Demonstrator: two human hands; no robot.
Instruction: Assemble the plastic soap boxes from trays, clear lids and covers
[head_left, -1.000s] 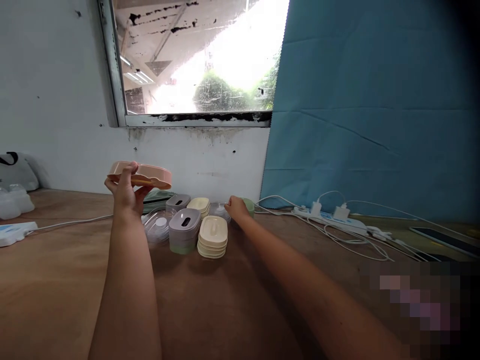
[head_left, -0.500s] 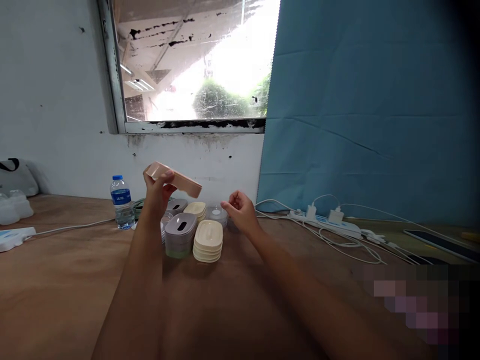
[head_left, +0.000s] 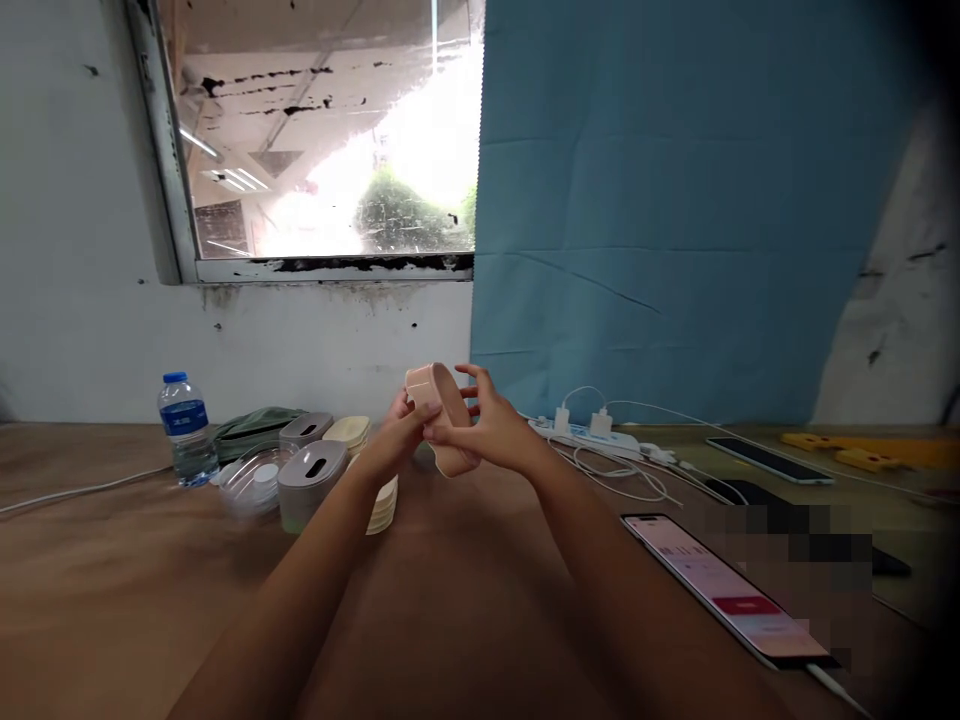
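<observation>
A pink oval plastic container point(head_left: 426, 388) is held up above the table, tipped on its side with its hollow turned to the right. My left hand point(head_left: 397, 432) grips its left side, thumb across the near wall. At the other side, my right hand point(head_left: 495, 425) has its thumb against the container and its fingers curved around the rim. Behind my left forearm stand a stack of cream lids point(head_left: 384, 505), partly hidden, and grey-lidded containers point(head_left: 306, 478) with dark slots. More cream lids point(head_left: 351, 430) sit farther back. Clear round plastic pieces point(head_left: 251, 480) lie to the left.
A water bottle point(head_left: 185, 430) with a blue cap stands at the left, near a green pouch point(head_left: 255, 432). To the right are a power strip point(head_left: 615, 438) with white cables point(head_left: 600, 475), a lit phone point(head_left: 720, 580), a dark phone point(head_left: 769, 460) and a yellow tool point(head_left: 870, 450).
The pink container has moved right and been turned so its hollow shows. My right hand has come onto it. The camera view has swung right, bringing the lit phone into view.
</observation>
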